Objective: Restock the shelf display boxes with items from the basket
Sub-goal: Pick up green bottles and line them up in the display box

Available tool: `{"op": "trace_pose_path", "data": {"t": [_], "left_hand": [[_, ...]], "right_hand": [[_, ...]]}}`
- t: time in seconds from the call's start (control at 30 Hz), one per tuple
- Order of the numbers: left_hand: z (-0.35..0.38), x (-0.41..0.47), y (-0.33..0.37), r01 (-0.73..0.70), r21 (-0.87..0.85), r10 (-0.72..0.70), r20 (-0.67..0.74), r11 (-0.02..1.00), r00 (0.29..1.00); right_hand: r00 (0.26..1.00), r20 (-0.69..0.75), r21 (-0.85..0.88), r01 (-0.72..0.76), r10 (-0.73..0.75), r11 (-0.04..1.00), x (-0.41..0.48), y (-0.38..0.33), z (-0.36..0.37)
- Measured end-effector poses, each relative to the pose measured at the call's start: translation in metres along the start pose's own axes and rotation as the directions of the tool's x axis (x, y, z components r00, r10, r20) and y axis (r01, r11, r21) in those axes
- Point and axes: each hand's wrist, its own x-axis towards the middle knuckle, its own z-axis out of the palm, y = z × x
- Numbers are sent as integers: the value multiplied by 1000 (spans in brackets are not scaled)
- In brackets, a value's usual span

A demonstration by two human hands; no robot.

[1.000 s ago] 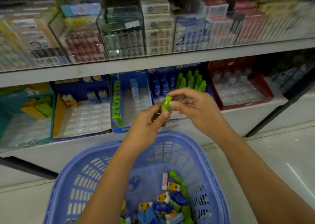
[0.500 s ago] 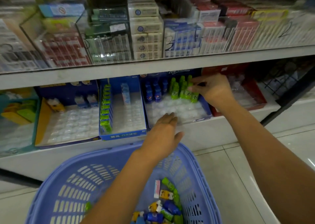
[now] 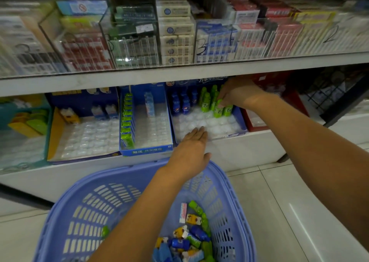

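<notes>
A blue display box [image 3: 240,122] on the lower shelf holds blue bottles and green bottles in a clear blister tray. My right hand [image 3: 237,94] reaches into its right rear part and pinches the top of a small green bottle [image 3: 218,111] standing among the other green ones. My left hand [image 3: 192,144] lies flat with straight fingers on the box's front edge and tray. Below, the purple-blue basket [image 3: 123,175] holds several small green, blue, yellow and white items [image 3: 191,239] in its right corner.
Left of that box stand another blue box [image 3: 146,152] with a column of green packs, and a yellow-edged box [image 3: 55,134] that holds three small items at the back. A red box [image 3: 253,126] sits to the right. The upper shelf [image 3: 179,74] overhangs the boxes.
One second ago both hands held a green bottle above the basket. My right hand carried it into the blue box and set it down among the green bottles; my left hand moved to the box front.
</notes>
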Motion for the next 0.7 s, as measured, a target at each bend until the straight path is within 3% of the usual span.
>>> {"op": "trace_pose_path", "data": {"t": [0.07, 0.13, 0.2, 0.23, 0.27, 0.33, 0.4, 0.47, 0.57, 0.7], "left_hand": [[-4, -8, 5, -37, -83, 30, -81, 996, 996], [-2, -26, 5, -96, -218, 37, -263, 971, 964], [12, -50, -6, -107, -321, -28, -390, 941, 921], [24, -62, -14, -76, -361, -74, -384, 929, 920], [38, -73, -24, -8, -391, -128, -320, 920, 939], [70, -92, -48, 238, -324, -253, -4, 916, 968], [106, -116, -71, 376, -152, -296, 384, 914, 875], [137, -143, -84, 387, -87, -257, 613, 918, 747], [162, -168, -93, 323, -78, -177, 704, 943, 687], [175, -169, -103, 319, -67, -172, 727, 945, 664]], "right_hand": [[999, 36, -124, 9, -4, 992, -1, -6, -2], [998, -26, -249, 50, -58, 967, -13, -16, 4], [981, -146, -182, 102, -129, 978, -37, -27, 21], [972, -161, -86, 157, -170, 984, -52, -35, 34], [972, -111, 25, 212, -208, 977, -68, -46, 49], [953, 127, 189, 251, -277, 950, -96, -69, 86], [874, 395, 160, 238, -283, 958, -109, -88, 134], [789, 572, 32, 254, -226, 967, -108, -98, 187], [730, 673, -102, 247, -116, 964, -102, -96, 253], [752, 651, -231, 324, -102, 917, -105, -81, 298]]}}
